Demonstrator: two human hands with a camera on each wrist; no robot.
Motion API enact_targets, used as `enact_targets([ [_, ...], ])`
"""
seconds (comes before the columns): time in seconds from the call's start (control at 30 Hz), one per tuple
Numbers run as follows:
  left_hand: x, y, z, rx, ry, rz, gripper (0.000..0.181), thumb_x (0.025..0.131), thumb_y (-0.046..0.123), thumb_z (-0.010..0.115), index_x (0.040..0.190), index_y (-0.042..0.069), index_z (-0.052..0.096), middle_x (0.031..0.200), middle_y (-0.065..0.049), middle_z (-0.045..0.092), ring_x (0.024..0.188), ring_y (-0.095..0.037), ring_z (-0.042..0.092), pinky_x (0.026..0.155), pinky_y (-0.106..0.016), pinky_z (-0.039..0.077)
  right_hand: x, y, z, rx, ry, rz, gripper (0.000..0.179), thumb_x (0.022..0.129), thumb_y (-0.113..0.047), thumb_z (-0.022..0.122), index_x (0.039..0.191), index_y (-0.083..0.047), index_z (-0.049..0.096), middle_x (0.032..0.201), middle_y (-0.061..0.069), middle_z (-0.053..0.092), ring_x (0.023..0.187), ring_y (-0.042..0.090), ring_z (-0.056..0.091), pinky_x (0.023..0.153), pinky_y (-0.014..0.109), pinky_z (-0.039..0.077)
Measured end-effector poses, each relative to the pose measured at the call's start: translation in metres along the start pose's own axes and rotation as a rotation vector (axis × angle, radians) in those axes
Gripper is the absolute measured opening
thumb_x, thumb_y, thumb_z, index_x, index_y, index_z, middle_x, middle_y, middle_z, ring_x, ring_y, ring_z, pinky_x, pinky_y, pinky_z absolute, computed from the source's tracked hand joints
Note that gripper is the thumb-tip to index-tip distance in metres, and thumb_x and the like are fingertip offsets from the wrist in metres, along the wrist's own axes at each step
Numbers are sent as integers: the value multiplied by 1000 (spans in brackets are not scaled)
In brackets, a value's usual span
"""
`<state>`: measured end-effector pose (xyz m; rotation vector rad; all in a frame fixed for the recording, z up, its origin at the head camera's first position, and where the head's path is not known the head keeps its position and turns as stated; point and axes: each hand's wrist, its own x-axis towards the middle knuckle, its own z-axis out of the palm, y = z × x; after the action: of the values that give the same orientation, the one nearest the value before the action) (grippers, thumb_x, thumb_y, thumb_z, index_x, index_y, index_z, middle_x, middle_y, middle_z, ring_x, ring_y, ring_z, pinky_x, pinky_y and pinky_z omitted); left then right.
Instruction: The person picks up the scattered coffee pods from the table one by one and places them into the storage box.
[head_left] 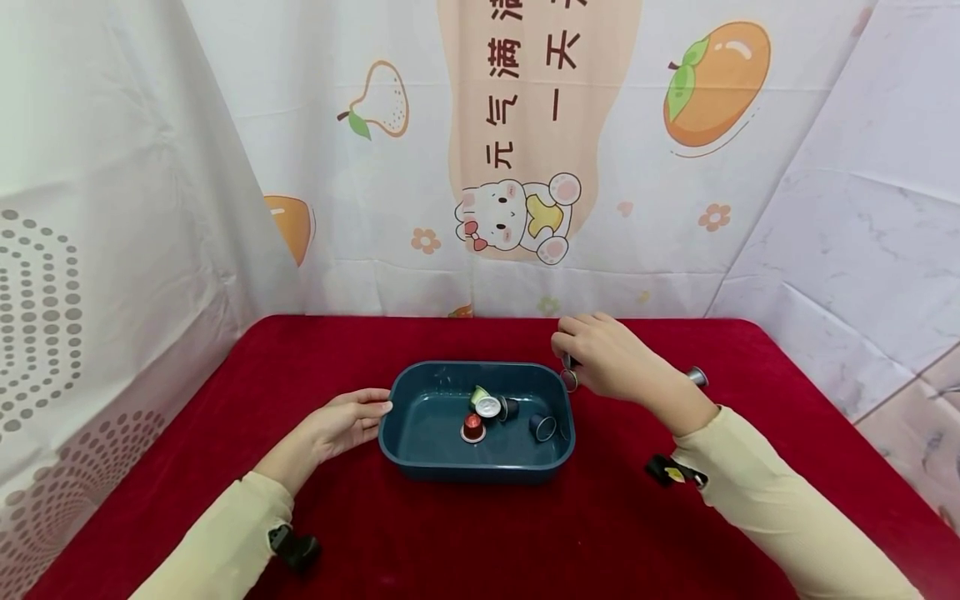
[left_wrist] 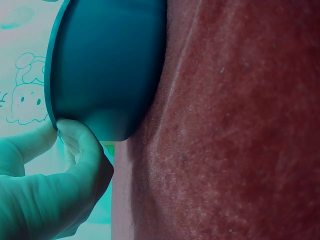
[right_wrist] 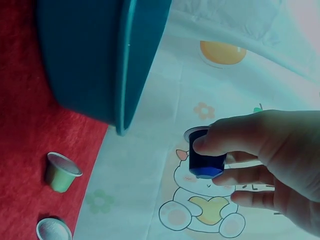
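My right hand pinches a dark blue coffee capsule between thumb and fingers, raised just beyond the right end of a teal plastic basin. At the opposite end, my left hand grips the basin's rim, thumb and bent forefinger meeting at its edge in the left wrist view. Inside the basin lie several capsules: a red capsule standing on its lid, a capsule with a silver-white lid, a pale green capsule, a black capsule and a dark blue one on its side.
A silver capsule lies on the red cloth behind the right forearm. In the right wrist view, a green capsule and a silver-lidded capsule rest on the cloth beside the basin. A printed white curtain hangs behind the table.
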<state>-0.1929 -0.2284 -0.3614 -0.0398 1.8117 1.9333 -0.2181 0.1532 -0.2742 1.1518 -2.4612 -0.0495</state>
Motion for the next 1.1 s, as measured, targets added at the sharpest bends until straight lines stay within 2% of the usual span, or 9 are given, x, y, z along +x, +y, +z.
enact_targets([
  [0.33, 0, 0, -1, -15, 13, -10, 55, 98, 11, 52, 142, -6, 24, 98, 5, 61, 87, -4, 63, 82, -18, 53, 13, -7, -8, 105, -154, 54, 32, 62, -16, 88, 84, -16, 65, 87, 2, 61, 80, 16, 58, 75, 36, 51],
  [0.6, 0, 0, -1, -14, 15, -11, 59, 97, 12, 53, 144, -7, 22, 100, 5, 60, 89, -4, 62, 82, -18, 53, 26, -14, -17, 202, -284, 85, 26, 68, -11, 83, 88, -15, 67, 89, 1, 62, 77, 12, 57, 68, 28, 53],
  [0.9, 1, -1, -1, -14, 1, -3, 58, 98, 11, 53, 144, -7, 22, 100, 5, 60, 90, -4, 62, 83, -18, 53, 43, -22, -23, 280, -418, 148, 23, 72, -10, 80, 89, -14, 67, 93, 2, 63, 81, 14, 56, 67, 26, 53],
  [1.1, 0, -1, -1, -10, 9, -9, 59, 98, 11, 52, 144, -7, 21, 100, 5, 61, 89, -4, 63, 83, -18, 53, 55, -25, -18, 302, -456, 148, 21, 74, -12, 80, 92, -15, 68, 96, 1, 65, 86, 14, 57, 70, 26, 55],
])
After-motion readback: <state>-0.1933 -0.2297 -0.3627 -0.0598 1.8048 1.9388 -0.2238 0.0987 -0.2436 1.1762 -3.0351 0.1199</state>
